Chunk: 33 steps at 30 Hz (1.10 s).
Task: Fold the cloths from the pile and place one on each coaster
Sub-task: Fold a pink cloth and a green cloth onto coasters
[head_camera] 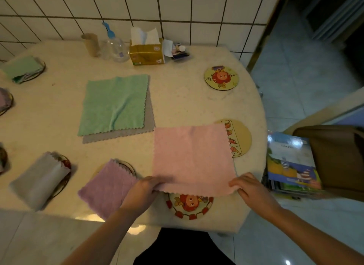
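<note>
Near edge of the pink cloth [193, 158]: your hands grip it here, left hand [144, 188] pinching the near-left corner, right hand [249, 188] pinching the near-right corner.
Pink cloth: it lies flat on the tabletop [181, 103], unfolded, its near edge lifted slightly.
Under the pink cloth: a red coaster [190, 204] shows at its near edge, a tan coaster [241, 137] at its far-right corner.
Step in hand: you look set to start the first fold.
Next move: carry the near edge to the far edge, corners matched, then fold again.
Left of the pink cloth: a folded purple cloth [106, 188] and a grey cloth [40, 181] sit on coasters.
Beyond the pink cloth: the pile, green cloth [115, 102] topmost, and a bare yellow coaster [221, 78].
</note>
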### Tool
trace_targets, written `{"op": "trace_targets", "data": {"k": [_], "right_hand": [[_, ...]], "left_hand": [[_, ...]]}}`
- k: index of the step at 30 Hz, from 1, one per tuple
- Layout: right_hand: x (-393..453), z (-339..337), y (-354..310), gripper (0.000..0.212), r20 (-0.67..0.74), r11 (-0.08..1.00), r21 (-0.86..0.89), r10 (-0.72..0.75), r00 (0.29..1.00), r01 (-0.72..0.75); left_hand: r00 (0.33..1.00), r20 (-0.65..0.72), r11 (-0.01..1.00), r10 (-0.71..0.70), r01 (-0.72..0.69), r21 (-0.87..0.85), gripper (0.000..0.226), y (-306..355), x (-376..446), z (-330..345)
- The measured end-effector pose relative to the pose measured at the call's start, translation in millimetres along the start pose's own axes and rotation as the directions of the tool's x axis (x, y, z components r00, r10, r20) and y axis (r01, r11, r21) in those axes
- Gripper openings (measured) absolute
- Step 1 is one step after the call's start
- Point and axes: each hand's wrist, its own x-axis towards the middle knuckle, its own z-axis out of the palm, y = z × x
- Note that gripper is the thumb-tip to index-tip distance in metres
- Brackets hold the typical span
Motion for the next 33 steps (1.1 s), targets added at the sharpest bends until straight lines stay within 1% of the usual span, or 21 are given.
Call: {"op": "trace_targets", "data": {"k": [2,3,4,6,8,9,11,13,16,18,20,22,24,25,27,29,31,33], "right_hand": [[13,-8,-2,0.019,-0.073,1.0,-0.003,0.019,0.997,-0.02],[20,-13,-5,0.018,-0.12,0.999,0.029,0.045,0.992,-0.041],[30,-18,-8,0.019,-0.164,0.994,0.086,0.085,0.983,-0.072],[51,-29,-15,0.014,-0.186,0.956,0.25,0.206,0.961,-0.156],[75,-38,-19,0.001,-0.163,0.871,0.437,0.32,0.933,-0.222],[88,-41,-20,0.004,-0.168,0.833,0.5,0.359,0.918,-0.234],[113,-43,-19,0.009,-0.189,0.788,0.56,0.423,0.886,-0.257],[139,-42,-14,0.011,-0.192,0.76,0.573,0.488,0.851,-0.307],[160,-33,-1,0.016,-0.15,0.72,0.553,0.582,0.799,-0.42],[167,-25,10,0.017,-0.133,0.704,0.534,0.617,0.776,-0.469],[172,-21,16,0.027,-0.13,0.693,0.524,0.64,0.757,-0.496],[175,-23,17,0.024,-0.15,0.694,0.515,0.65,0.745,-0.502],[179,-24,18,0.024,-0.187,0.722,0.479,0.64,0.746,-0.499],[181,-24,20,0.024,-0.203,0.738,0.448,0.633,0.747,-0.504],[184,-22,23,0.022,-0.242,0.772,0.37,0.617,0.749,-0.516],[187,-20,26,0.024,-0.251,0.782,0.313,0.615,0.747,-0.538],[190,-19,27,0.025,-0.243,0.773,0.29,0.63,0.737,-0.565],[190,-23,25,0.028,-0.257,0.763,0.3,0.643,0.722,-0.573]], "left_hand": [[0.997,-0.005,0.997,-0.072,0.071,-0.04,0.031,-4,9,-8],[0.993,-0.02,0.989,-0.113,0.111,-0.096,0.027,-6,15,-12],[0.987,-0.048,0.976,-0.15,0.141,-0.165,0.024,-6,22,-18],[0.97,-0.087,0.923,-0.227,0.186,-0.336,0.02,-7,37,-27],[0.939,-0.119,0.843,-0.323,0.228,-0.487,0.007,-10,55,-35],[0.916,-0.13,0.806,-0.38,0.259,-0.533,0.002,-10,64,-38],[0.861,-0.124,0.714,-0.493,0.319,-0.623,0.017,-12,84,-41],[0.823,-0.09,0.63,-0.561,0.353,-0.692,0.024,-14,106,-41],[0.792,-0.078,0.586,-0.606,0.377,-0.717,0.026,-10,126,-40],[0.785,-0.087,0.593,-0.614,0.386,-0.706,0.023,-11,138,-38],[0.777,-0.096,0.602,-0.622,0.397,-0.693,0.017,-12,147,-37],[0.773,-0.116,0.615,-0.623,0.393,-0.684,0.014,-14,152,-37],[0.764,-0.122,0.614,-0.634,0.401,-0.68,0.013,-16,154,-37],[0.756,-0.127,0.616,-0.642,0.41,-0.672,0.015,-18,155,-36],[0.739,-0.144,0.629,-0.658,0.434,-0.646,0.026,-22,157,-33],[0.721,-0.145,0.623,-0.677,0.457,-0.634,0.033,-24,159,-30],[0.711,-0.153,0.632,-0.686,0.479,-0.609,0.03,-24,162,-30],[0.705,-0.183,0.666,-0.685,0.504,-0.55,0.022,-19,161,-32]]}}
